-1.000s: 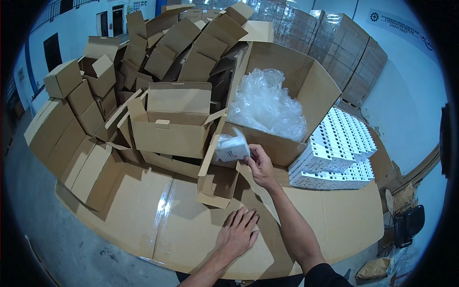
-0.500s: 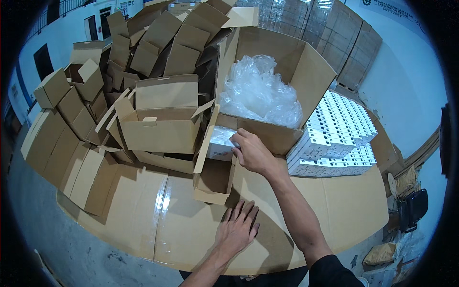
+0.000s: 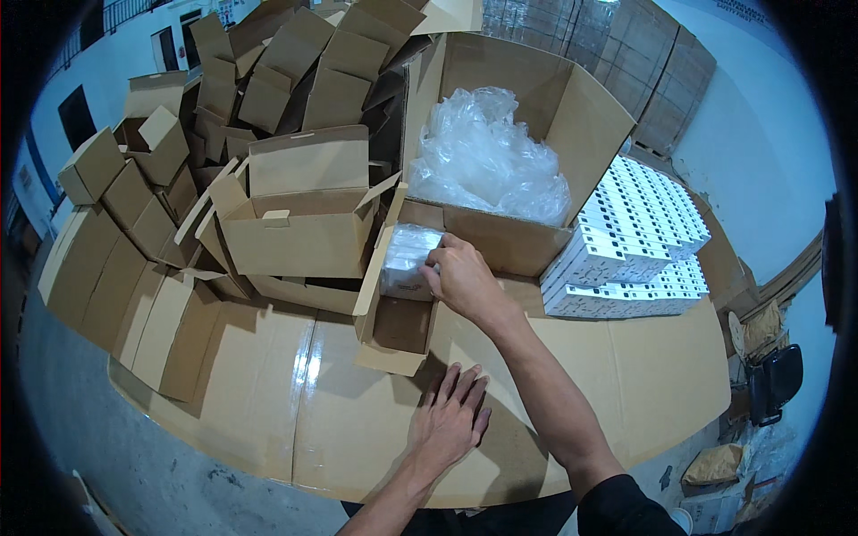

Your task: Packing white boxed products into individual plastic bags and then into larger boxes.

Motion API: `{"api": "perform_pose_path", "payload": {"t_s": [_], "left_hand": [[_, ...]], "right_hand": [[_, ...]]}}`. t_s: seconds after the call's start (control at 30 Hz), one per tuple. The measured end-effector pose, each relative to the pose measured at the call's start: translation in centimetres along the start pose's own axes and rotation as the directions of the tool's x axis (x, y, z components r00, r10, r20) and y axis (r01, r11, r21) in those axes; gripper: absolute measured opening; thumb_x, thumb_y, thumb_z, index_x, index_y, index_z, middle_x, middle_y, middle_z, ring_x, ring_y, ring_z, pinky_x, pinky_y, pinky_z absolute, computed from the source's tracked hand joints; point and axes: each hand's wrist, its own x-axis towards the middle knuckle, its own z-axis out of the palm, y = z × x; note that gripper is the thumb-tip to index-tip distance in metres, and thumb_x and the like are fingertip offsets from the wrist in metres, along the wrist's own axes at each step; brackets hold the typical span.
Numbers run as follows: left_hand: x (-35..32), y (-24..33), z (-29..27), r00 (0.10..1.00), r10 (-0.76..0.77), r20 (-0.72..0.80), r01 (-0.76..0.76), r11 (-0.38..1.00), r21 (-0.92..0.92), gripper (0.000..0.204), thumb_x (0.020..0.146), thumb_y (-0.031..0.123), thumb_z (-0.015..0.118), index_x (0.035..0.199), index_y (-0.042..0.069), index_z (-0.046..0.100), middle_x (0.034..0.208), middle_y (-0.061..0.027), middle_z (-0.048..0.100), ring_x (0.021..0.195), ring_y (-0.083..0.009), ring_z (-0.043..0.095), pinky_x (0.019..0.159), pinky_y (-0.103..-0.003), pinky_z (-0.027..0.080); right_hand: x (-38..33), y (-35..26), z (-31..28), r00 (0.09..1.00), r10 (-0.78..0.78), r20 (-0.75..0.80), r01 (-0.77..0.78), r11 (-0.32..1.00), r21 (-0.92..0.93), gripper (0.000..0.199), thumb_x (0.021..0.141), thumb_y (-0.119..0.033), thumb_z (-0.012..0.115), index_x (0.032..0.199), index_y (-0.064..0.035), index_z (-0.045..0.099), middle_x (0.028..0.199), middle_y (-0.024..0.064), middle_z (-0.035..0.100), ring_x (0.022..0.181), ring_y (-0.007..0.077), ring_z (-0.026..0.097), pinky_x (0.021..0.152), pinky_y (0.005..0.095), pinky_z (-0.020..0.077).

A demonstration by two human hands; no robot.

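Note:
A small open cardboard box stands at the middle of the table, its near flap folded outward. In its far half sits a white pack in shiny clear plastic, while bare cardboard shows in the near half. My right hand reaches over the box's right side, thumb and fingers closed at the pack's right edge; the fingertips are partly hidden. On the table just in front of the box, my left hand lies flat with fingers spread, holding nothing.
Behind the box stands a large open carton holding crumpled clear plastic. White patterned boxes are stacked at the right. Open brown boxes crowd the left and back of the cardboard-covered table. A black chair is beyond the right edge.
My right hand and the pack have shifted slightly toward me and left within the box, and more of the pack's top shows. My left hand stays on the table.

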Motion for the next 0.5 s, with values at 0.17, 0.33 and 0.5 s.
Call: {"api": "perform_pose_path", "payload": {"t_s": [0.17, 0.33, 0.5], "left_hand": [[-0.1, -0.3, 0.5, 0.999, 0.036, -0.040, -0.038, 0.998, -0.052, 0.049, 0.092, 0.028, 0.065, 0.135, 0.004, 0.059, 0.147, -0.0122, 0.050, 0.142, -0.0369, 0.039, 0.113, -0.052, 0.038], [-0.3, -0.5, 0.6, 0.995, 0.081, -0.062, -0.088, 0.990, -0.114, 0.047, 0.092, 0.028, 0.065, 0.132, 0.002, 0.061, 0.145, -0.0139, 0.052, 0.140, -0.0385, 0.041, 0.114, -0.050, 0.037], [0.3, 0.3, 0.7, 0.999, 0.030, -0.040, -0.028, 0.999, 0.035, 0.051, 0.092, 0.027, 0.066, 0.137, 0.005, 0.057, 0.147, -0.0138, 0.050, 0.140, -0.0379, 0.041, 0.116, -0.050, 0.034]], "right_hand": [[-1.4, -2.3, -0.1, 0.987, 0.162, -0.021, -0.163, 0.978, -0.129, 0.029, 0.087, -0.027, 0.075, 0.100, -0.0017, 0.076, 0.125, 0.0212, 0.058, 0.113, 0.0384, 0.059, 0.098, 0.0470, 0.0509], [-3.0, -3.3, -1.6, 0.941, 0.292, 0.172, -0.273, 0.953, -0.129, 0.056, 0.095, -0.044, 0.065, 0.131, -0.0011, 0.064, 0.147, 0.0266, 0.041, 0.125, 0.0455, 0.052, 0.108, 0.0496, 0.0444], [-8.8, 1.4, -1.4, 0.997, 0.067, 0.026, -0.071, 0.965, 0.252, 0.080, 0.099, -0.039, 0.061, 0.160, -0.0094, 0.019, 0.161, 0.0329, 0.019, 0.141, 0.0510, 0.037, 0.116, 0.0496, 0.0358]]}}
